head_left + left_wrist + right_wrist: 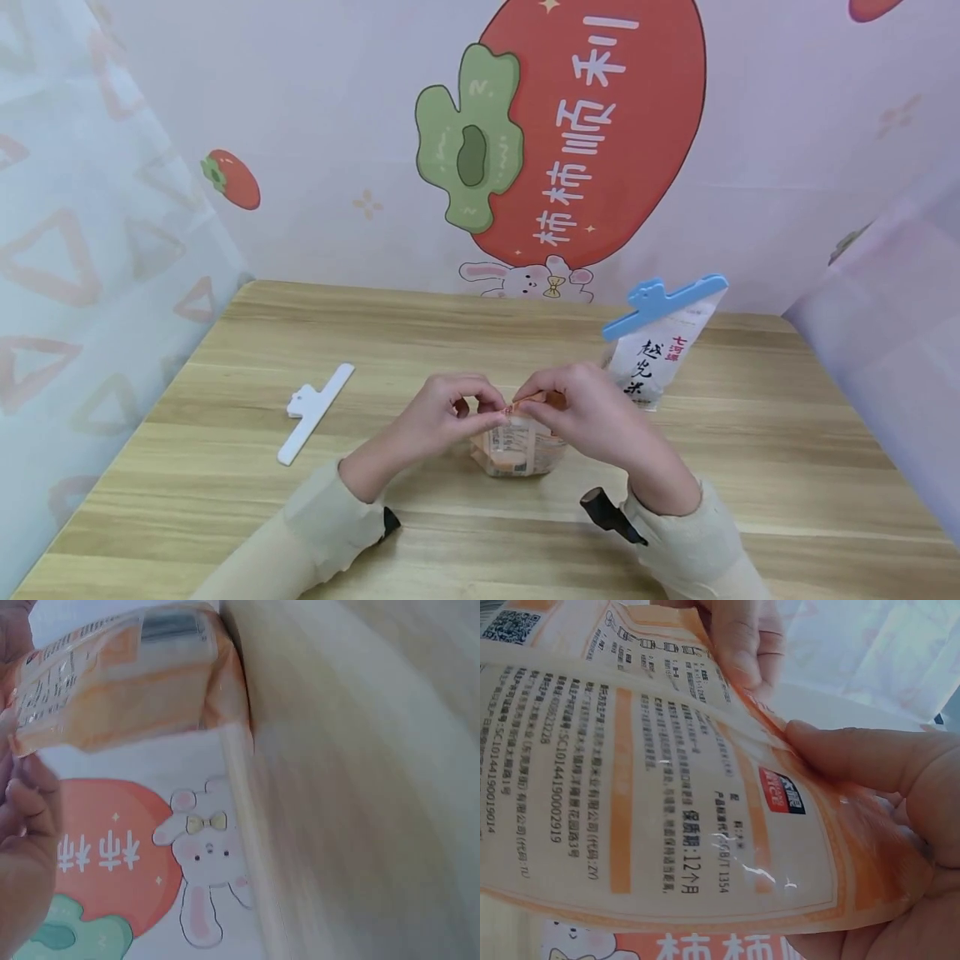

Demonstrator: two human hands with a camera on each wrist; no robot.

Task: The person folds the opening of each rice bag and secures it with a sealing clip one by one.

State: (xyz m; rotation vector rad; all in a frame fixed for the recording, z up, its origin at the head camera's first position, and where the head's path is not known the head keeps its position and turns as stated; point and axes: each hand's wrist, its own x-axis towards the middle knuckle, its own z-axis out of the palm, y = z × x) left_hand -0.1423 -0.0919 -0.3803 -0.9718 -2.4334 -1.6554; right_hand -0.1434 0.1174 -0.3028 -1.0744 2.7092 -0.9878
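An orange-and-clear plastic rice bag [517,450] stands upright on the wooden table in front of me. Its printed back [682,795] fills much of the right wrist view. My left hand [450,407] pinches the top edge of the bag between thumb and fingers. On the other side of that edge, my right hand [592,414] pinches too, its fingertips close to those of the left. In the left wrist view the bag's lower end [150,705] looks full, with pale contents behind the film.
To the left on the table lies a white bag clip [318,417]. A white rice bag [641,379] stands behind my right hand, with a blue bag clip [660,307] across its top. Printed cloth walls [315,167] enclose the table's back and sides.
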